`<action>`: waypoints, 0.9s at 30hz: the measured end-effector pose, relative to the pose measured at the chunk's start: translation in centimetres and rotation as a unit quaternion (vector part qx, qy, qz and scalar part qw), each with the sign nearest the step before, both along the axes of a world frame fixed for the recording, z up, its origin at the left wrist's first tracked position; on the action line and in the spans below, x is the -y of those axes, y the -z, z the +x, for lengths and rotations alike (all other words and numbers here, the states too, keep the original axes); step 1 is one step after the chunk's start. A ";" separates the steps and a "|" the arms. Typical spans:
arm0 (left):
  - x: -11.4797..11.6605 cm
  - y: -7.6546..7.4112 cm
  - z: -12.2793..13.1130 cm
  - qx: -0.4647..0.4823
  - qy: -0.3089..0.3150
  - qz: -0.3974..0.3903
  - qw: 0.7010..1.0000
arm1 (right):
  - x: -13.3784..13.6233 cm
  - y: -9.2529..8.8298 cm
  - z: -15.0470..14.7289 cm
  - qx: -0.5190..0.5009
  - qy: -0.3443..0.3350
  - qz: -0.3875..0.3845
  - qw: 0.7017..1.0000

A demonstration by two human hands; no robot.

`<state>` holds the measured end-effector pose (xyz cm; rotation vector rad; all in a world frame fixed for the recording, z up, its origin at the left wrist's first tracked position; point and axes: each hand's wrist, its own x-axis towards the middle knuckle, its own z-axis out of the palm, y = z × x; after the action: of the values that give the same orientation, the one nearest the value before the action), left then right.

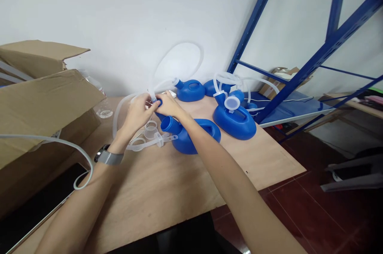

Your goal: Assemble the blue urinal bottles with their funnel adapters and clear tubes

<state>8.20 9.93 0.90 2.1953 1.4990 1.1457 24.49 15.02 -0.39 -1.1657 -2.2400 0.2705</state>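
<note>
Left hand point(137, 112) and right hand point(168, 104) both grasp a blue neck point(160, 102) just beyond the open jug point(186, 142), which the right forearm point(206, 146), crossing above, could knock if it dips.

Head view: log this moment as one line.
left hand: at blue spout | right hand: at same spout | nearby: open-mouthed blue bottle on wooden table | left side: cardboard box

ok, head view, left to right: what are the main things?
Large brown cardboard box, grey-banded wristwatch, left hand, open-mouthed blue plastic jug, blue plastic jug with translucent round cap, small cardboard carton on blue metal shelf.
</note>
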 end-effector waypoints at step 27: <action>0.1 -0.3 -0.4 0.290 0.179 -0.102 0.935 | 0.6 -0.3 0.2 0.005 -0.072 0.010 0.997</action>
<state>7.83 9.83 1.16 1.6825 0.8817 1.2853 24.65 14.39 -0.09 -1.0004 -2.3339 0.3000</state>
